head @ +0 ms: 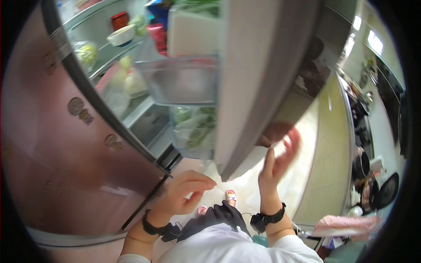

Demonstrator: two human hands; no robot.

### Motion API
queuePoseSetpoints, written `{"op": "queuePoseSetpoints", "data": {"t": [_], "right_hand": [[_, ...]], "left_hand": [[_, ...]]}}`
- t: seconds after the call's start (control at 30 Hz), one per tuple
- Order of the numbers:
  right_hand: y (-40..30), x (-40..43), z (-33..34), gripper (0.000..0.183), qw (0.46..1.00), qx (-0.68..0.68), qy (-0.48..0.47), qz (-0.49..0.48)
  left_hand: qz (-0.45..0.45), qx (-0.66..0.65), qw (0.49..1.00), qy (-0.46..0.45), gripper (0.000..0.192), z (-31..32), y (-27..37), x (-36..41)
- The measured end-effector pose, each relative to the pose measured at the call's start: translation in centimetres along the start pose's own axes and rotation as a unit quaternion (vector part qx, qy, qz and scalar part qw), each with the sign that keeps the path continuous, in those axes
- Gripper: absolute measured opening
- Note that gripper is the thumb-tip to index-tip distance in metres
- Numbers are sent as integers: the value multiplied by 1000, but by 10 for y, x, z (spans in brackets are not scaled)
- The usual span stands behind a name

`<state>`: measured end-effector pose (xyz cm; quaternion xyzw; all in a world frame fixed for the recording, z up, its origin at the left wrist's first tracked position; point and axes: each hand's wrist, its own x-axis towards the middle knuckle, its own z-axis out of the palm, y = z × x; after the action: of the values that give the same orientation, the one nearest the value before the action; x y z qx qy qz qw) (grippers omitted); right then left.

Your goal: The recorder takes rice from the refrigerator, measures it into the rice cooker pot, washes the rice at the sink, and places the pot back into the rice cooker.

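Note:
A refrigerator door [250, 82] stands open, its glossy outer face turned towards my right hand [280, 156]. That hand is blurred, fingers spread beside the door's lower edge; nothing is seen in it, and whether it touches the door I cannot tell. My left hand [189, 190] is near the lower front of the fridge, fingers curved and apart, holding nothing. On the door's inner side, a clear bin [184, 82] sits above another with bagged green vegetables [197, 128]. Inside are a white bowl [121, 35], a red jar [119, 20] and bagged produce [85, 54].
A closed pinkish fridge door [82, 157] with stickers fills the left. Along the right runs a kitchen counter with a gas stove [361, 131], pans [370, 194] and a pink cloth [348, 225]. My sandalled feet are on the tiled floor [243, 194].

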<state>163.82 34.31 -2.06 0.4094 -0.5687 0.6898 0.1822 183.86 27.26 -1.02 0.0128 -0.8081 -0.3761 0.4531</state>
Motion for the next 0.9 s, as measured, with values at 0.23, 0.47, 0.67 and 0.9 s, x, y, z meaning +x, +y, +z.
{"op": "queuePoseSetpoints", "data": {"t": [0.23, 0.47, 0.67, 0.9], "right_hand": [[6, -11, 3, 64, 963, -147, -214, -72], [9, -15, -9, 58, 917, -69, -366, -143], [87, 12, -125, 43, 964, -94, -238, 78], [155, 46, -302, 38, 951, -208, -31, 226]], "left_hand": [[164, -88, 982, -33, 28, 51, 5, 31], [223, -63, 968, -95, 22, 88, 10, 61], [37, -162, 984, -63, 17, 178, -29, 82], [-137, -332, 921, -153, 26, 352, -53, 128]]}}
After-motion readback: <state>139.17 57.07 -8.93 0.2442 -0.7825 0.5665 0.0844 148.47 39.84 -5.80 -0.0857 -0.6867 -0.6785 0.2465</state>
